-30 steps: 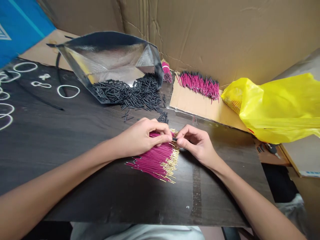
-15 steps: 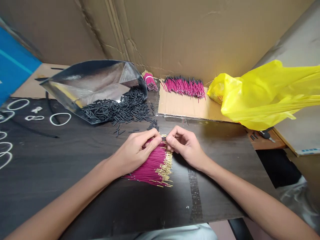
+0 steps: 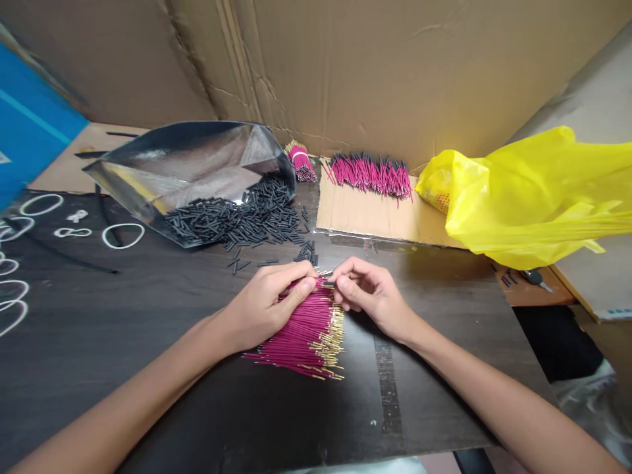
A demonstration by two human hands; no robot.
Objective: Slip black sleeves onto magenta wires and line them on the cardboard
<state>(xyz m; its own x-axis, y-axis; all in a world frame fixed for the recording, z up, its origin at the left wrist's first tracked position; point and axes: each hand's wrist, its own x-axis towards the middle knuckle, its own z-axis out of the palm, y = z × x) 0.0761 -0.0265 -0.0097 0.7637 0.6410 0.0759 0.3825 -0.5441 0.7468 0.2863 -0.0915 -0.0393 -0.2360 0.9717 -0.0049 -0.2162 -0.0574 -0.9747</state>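
Observation:
A spread of magenta wires (image 3: 296, 329) with gold pin ends lies on the dark table, partly under my left hand (image 3: 276, 299). That hand is closed, thumb and forefinger pinching a magenta wire near its gold end. Just to its right, my right hand (image 3: 368, 289) pinches a short black sleeve (image 3: 328, 284) at the wire's tip. How far the sleeve sits over the pin is too small to tell. Beyond my hands, a silver bag (image 3: 197, 171) lies open toward me, with many short black sleeves (image 3: 222, 220) spilling from its mouth.
Magenta wires with black ends (image 3: 370, 174) rest on a cardboard sheet (image 3: 365, 217) at the back. Beside it are a tied wire bundle (image 3: 301, 163) and a yellow plastic bag (image 3: 523, 204). White rubber bands (image 3: 123, 236) lie at left, a key (image 3: 536, 279) at right.
My hands have shifted slightly at the top of the wires. The black sleeve between my right fingertips now shows more clearly. The whole view has drifted a little.

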